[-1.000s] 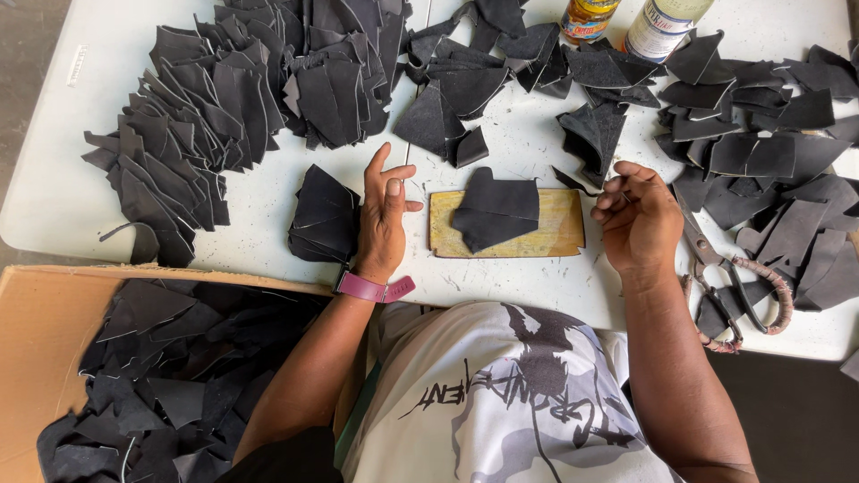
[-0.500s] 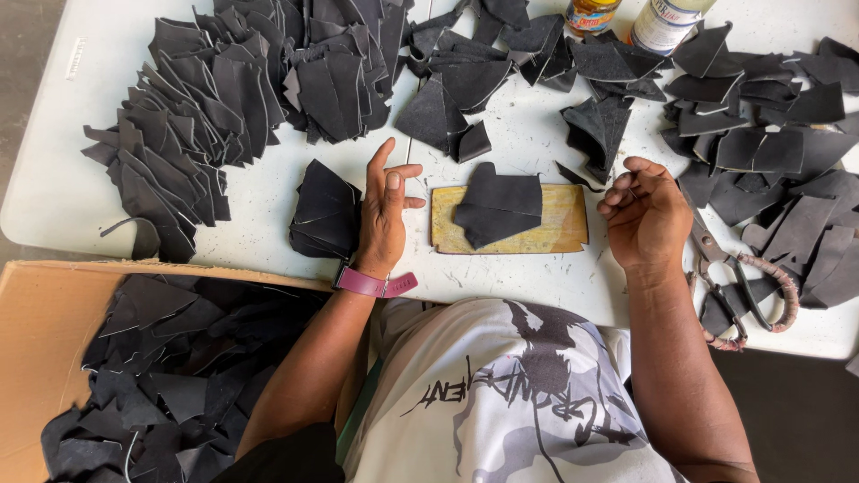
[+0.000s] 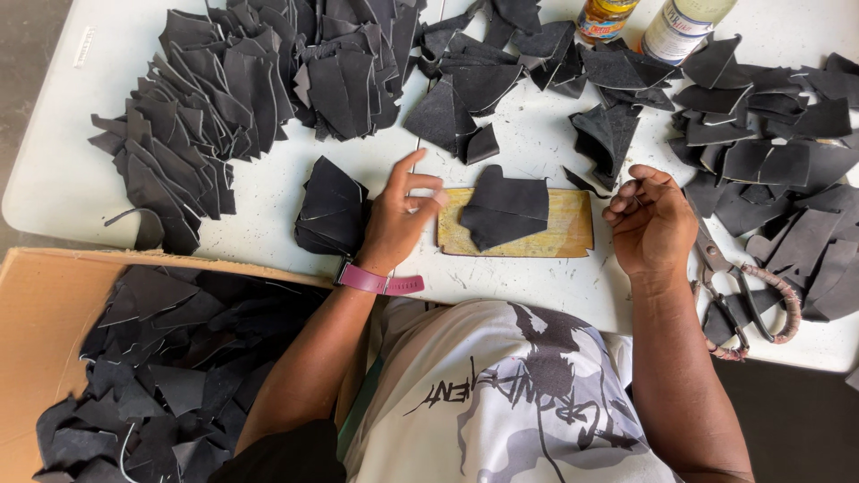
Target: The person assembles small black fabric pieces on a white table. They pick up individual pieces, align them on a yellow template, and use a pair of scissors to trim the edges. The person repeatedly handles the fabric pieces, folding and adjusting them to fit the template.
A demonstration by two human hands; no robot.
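A black leather piece lies on a small yellowish wooden board in front of me on the white table. My left hand rests at the board's left end, fingers spread, beside a small stack of black pieces; it holds nothing. A pink band circles that wrist. My right hand hovers at the board's right end with fingers loosely curled; I see nothing in it.
Heaps of black cut pieces cover the table's far left, middle and right. Scissors with wrapped handles lie right of my right hand. Two bottles stand at the far edge. A cardboard box of black scraps sits lower left.
My right hand has drawn back a little to the right, off the board's end. The left hand and the piece on the board have stayed put.
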